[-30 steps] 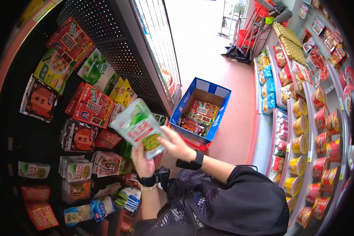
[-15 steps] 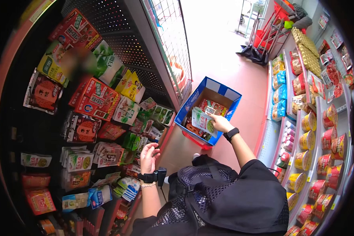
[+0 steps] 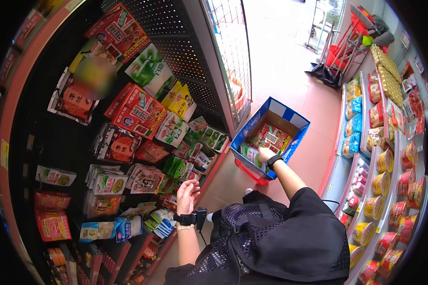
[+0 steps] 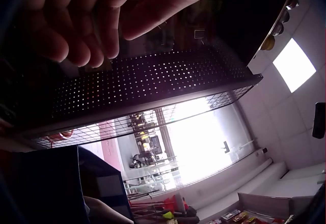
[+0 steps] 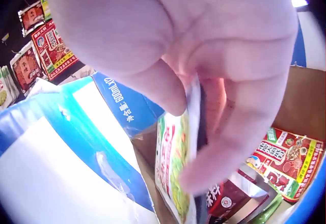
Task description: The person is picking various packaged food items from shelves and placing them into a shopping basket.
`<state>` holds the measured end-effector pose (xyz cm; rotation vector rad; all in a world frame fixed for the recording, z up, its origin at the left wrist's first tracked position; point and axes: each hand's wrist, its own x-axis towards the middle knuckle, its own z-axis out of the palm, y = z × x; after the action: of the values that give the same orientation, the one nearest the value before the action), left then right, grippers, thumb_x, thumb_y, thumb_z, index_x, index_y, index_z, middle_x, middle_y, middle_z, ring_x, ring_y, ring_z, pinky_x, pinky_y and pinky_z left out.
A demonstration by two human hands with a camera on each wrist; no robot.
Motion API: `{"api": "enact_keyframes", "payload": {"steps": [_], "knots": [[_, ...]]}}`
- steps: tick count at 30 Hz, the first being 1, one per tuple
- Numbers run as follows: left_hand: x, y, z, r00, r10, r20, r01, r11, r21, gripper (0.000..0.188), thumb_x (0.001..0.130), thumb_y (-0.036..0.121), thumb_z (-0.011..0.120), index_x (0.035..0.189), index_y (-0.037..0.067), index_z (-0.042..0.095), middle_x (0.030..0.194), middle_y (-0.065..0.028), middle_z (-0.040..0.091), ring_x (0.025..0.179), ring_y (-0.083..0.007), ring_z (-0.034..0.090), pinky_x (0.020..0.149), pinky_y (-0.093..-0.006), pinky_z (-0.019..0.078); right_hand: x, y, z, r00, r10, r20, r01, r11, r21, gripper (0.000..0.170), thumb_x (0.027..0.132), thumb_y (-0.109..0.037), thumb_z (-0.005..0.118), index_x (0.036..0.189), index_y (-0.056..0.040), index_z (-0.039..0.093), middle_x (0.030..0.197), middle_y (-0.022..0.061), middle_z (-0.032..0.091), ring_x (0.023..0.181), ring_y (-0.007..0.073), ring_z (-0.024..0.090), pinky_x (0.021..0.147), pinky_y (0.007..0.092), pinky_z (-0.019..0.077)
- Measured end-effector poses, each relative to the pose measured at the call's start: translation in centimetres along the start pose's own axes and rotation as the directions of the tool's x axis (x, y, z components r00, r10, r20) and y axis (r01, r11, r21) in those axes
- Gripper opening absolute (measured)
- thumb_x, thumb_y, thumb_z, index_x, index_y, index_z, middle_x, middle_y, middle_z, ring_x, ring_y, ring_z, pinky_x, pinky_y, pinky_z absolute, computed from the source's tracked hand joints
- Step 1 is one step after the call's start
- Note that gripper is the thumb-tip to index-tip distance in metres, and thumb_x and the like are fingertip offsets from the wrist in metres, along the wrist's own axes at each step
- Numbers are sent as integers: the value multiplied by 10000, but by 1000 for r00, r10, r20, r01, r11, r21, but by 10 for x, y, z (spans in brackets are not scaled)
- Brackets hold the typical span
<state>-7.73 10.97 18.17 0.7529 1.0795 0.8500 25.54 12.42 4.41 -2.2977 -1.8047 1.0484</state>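
Observation:
My right hand (image 3: 267,156) is down inside a blue cardboard box (image 3: 290,113), pinching a white-and-green food pouch (image 3: 250,154) between thumb and fingers. In the right wrist view the pouch (image 5: 175,163) stands nearly on edge against the box's near wall. Beside it in the box lie a red seasoning packet (image 5: 288,158) and a dark red pouch (image 5: 237,198). My left hand (image 3: 188,195) hovers before the hanging packets on the left rack, fingers loosely bent and holding nothing.
The black rack at left carries red packets (image 3: 142,111), white pouches (image 3: 110,184) and other bags. A wire mesh panel (image 3: 228,52) stands at its end. Cup noodles (image 3: 380,183) line shelves at right. Brooms and dustpans (image 3: 325,75) lean farther back. Under the box shows something red (image 3: 247,172).
Both hands held the pouch at first. The left hand let go and drew back, while the right hand carried the pouch over to the box and lowered it inside. The head view shifted.

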Motion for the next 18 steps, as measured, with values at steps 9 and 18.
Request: {"api": "enact_keyframes", "payload": {"steps": [9,18], "knots": [[-4,-3,-8,999,32,-16,-33,999,-26,140,794,120,452,904,52,509,844,-38,554,695,-83,525,595,-209,438,22,25,17,953,-299,57,297,954,29,247,713,-194,439,802,13,542,749,188,548,639,284,540,611,337,436],[-11,-4,-14,997,73,-23,-73,997,6,133,791,159,449,877,87,520,838,8,539,703,-57,497,610,-192,418,-24,-43,-23,915,-294,-277,403,719,567,132,755,-63,445,834,-3,531,710,24,547,604,69,480,519,192,389]]}}
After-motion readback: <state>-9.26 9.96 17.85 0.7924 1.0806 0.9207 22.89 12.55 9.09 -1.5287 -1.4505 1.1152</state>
